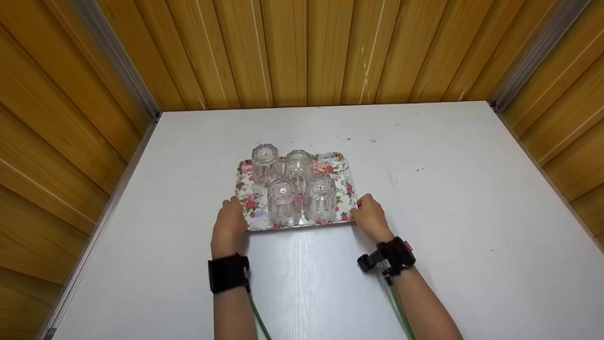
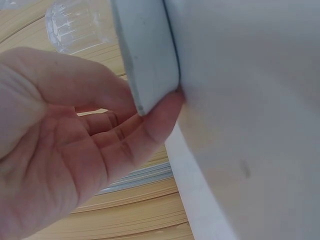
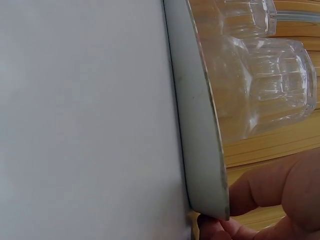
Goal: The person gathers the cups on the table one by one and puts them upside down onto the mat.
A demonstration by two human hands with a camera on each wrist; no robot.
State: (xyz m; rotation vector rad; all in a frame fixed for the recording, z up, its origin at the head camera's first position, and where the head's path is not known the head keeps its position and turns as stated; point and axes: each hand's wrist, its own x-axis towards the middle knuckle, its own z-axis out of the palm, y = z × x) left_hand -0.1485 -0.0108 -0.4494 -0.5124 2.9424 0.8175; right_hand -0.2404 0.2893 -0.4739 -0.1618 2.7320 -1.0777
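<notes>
A white tray (image 1: 343, 189) with a pink floral print lies on the table, seen whole in the head view. Several clear faceted glasses stand upside down on it: a back-left glass (image 1: 265, 165), a taller one (image 1: 298, 165) beside it, a front-left glass (image 1: 282, 200) and a front-right glass (image 1: 322, 198). My left hand (image 1: 230, 224) grips the tray's near left corner, fingertips under the rim in the left wrist view. Its near right corner is pinched by my right hand (image 1: 371, 217), thumb and fingers at the pale tray side (image 3: 200, 130) in the right wrist view.
The white table (image 1: 453, 198) extends around the tray on all sides. Wood-patterned panels (image 1: 306, 52) rise behind it and at both sides. A black band (image 1: 229, 274) with a green cable circles the left wrist; a black camera mount (image 1: 394, 257) sits on the right.
</notes>
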